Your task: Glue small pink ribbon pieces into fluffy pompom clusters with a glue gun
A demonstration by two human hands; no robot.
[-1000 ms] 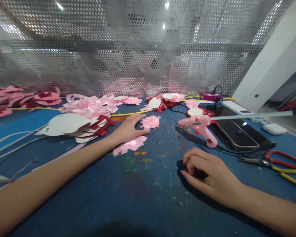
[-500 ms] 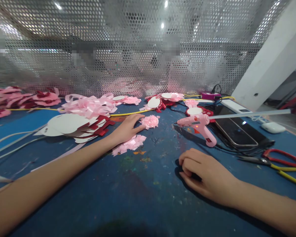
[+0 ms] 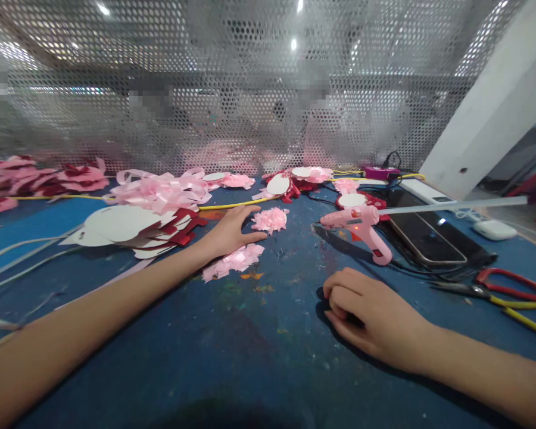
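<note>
My left hand [image 3: 230, 231] is open beside a round pink ribbon rosette [image 3: 270, 220], its thumb and fingers spread apart on the rosette's left side. Under that hand's thumb side lies a second pink ribbon piece [image 3: 234, 261], partly covered by the hand. My right hand [image 3: 370, 313] rests on the blue table with its fingers curled in; no object shows in it. Beyond it stands a pink hot glue gun [image 3: 355, 225] with a long clear glue stick out of its back and a small orange light lit.
White oval cards with red edges [image 3: 120, 225] are stacked at the left, near looped pink ribbon [image 3: 161, 189]. To the right lie a phone [image 3: 429, 235], scissors [image 3: 486, 291] and a white earbud case [image 3: 494, 230]. A perforated metal screen [image 3: 250, 89] closes off the back.
My left thumb and fingers have spread and come off the pink rosette, which now sits free between them. My right hand has stayed where it was.
</note>
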